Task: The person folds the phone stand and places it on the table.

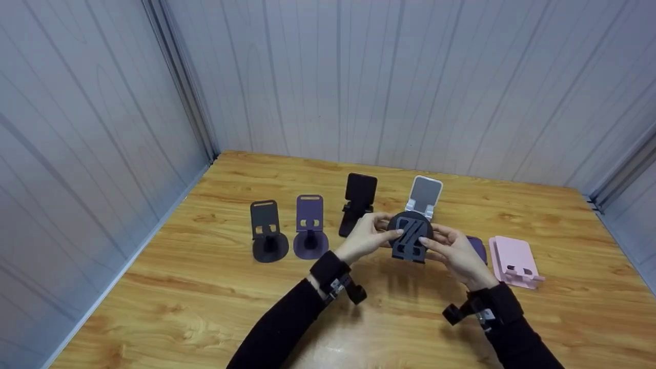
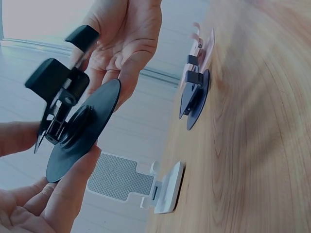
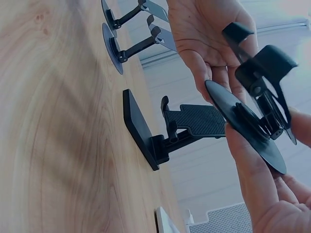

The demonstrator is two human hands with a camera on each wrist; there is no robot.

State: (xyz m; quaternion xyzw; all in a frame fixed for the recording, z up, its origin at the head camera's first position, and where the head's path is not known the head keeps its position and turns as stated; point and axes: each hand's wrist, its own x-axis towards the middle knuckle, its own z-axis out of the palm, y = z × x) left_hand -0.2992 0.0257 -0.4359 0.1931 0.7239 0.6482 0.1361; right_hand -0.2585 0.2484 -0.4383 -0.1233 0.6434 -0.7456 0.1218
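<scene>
A dark foldable phone stand [image 1: 408, 250] with a round base is held above the table, in front of the white phone stand [image 1: 426, 191]. My left hand [image 1: 366, 237] grips its left edge, thumb on the cut-out plate and fingers behind the disc. On the opposite edge my right hand [image 1: 457, 254] pinches it the same way. In the left wrist view the stand [image 2: 95, 128] appears edge-on, its plate folded close over the base and two hooked lips sticking out. The right wrist view shows the right hand's fingers [image 3: 257, 172] along the underside of the disc.
Left of the hands stand a grey phone stand [image 1: 265, 215], a purple one [image 1: 309, 210] and a black one [image 1: 362, 189]. To the right, a folded purple stand [image 1: 477, 248] sits partly behind the right hand, beside a folded pink stand [image 1: 515, 256]. Panelled walls [image 1: 400, 87] border the table.
</scene>
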